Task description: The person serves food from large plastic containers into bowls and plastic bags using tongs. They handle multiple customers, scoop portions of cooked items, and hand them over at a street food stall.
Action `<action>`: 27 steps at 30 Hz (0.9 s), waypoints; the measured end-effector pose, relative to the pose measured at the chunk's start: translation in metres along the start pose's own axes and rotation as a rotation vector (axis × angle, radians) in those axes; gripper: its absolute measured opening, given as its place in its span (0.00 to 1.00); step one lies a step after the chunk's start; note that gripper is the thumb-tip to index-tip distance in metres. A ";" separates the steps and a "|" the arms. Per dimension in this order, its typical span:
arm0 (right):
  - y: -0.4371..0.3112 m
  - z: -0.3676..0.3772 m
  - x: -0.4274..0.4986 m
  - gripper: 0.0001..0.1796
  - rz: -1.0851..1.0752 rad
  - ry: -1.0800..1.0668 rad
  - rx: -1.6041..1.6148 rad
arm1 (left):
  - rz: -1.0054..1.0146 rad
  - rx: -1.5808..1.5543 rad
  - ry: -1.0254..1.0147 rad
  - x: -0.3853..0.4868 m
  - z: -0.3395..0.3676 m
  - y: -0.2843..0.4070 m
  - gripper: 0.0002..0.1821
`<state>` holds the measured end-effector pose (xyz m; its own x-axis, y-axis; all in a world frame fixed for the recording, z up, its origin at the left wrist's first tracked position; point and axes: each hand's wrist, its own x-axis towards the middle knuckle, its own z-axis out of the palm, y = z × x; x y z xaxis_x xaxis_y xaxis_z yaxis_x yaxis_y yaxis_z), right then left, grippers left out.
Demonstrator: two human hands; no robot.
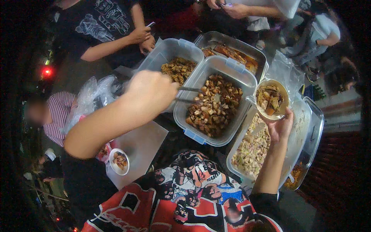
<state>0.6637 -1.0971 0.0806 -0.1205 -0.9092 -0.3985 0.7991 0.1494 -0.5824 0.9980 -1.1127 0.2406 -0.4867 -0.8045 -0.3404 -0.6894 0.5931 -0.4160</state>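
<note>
My left hand (153, 91), slightly blurred, grips dark tongs (189, 89) whose tips reach over the chopped brown food (214, 107). This food lies in a clear plastic tub (185, 121) with blue-tinted latches. On the right, my right hand (279, 124) holds up a paper bowl (285, 90) from below. Mixed brown food pieces (271, 100) fill part of the bowl, and a clear plastic bag (285, 68) hangs around its rim. The bowl is above the edge of a tub of pale chopped mix (249, 153).
A second plastic tub (150, 59) of brown food and a metal tray (208, 36) of saucy meat stand behind. Further right are a clear tub (301, 127) and a tray of orange-brown food (294, 177). A white bowl (127, 168) sits left on a metal table (145, 142). People stand around.
</note>
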 end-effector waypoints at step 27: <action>0.047 0.023 -0.004 0.29 0.276 -0.216 -0.083 | -0.032 -0.204 0.226 -0.078 -0.094 -0.010 0.35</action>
<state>0.7155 -1.0955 0.0706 0.2277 -0.8902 -0.3947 0.7328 0.4235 -0.5326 0.9925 -1.0585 0.3506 -0.5543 -0.8230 -0.1241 -0.7886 0.5670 -0.2381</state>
